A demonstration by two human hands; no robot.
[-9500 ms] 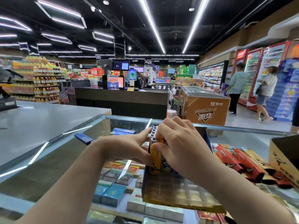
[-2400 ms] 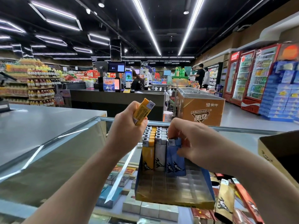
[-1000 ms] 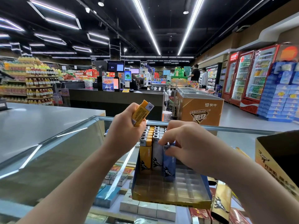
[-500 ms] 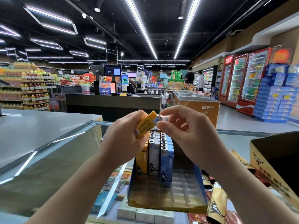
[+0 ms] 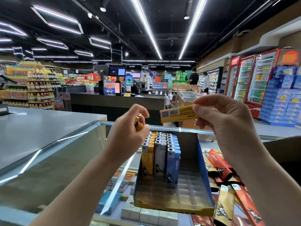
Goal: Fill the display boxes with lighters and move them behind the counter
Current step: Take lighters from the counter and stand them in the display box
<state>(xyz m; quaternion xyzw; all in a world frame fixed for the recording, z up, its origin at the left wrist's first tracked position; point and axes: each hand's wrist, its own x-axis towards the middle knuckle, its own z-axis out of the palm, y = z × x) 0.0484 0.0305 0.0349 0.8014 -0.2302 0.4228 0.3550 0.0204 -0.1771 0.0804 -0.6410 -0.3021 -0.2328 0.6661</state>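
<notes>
A blue and gold display box (image 5: 204,175) lies on the glass counter (image 5: 68,154). Three rows of lighters (image 5: 160,154), yellow, white and blue, fill its far left part. Raised above the box, my left hand (image 5: 128,136) grips a bare yellow lighter (image 5: 138,123). My right hand (image 5: 223,116) pinches an empty yellow wrapper sleeve (image 5: 177,113) up and to the right of the left hand. Several wrapped lighters (image 5: 226,181) in red and gold sleeves lie on the glass right of the box.
A brown cardboard carton (image 5: 283,149) stands at the right edge. Under the glass lie cigarette packs (image 5: 146,216). A grey steel counter (image 5: 40,121) lies at left. Beyond are a checkout desk (image 5: 117,101), a freezer and two distant people by drink fridges (image 5: 254,79).
My right hand left the box, rose to the yellow lighter in my left hand and pulled its wrapper sleeve off to the right. The left hand now holds the bare lighter.
</notes>
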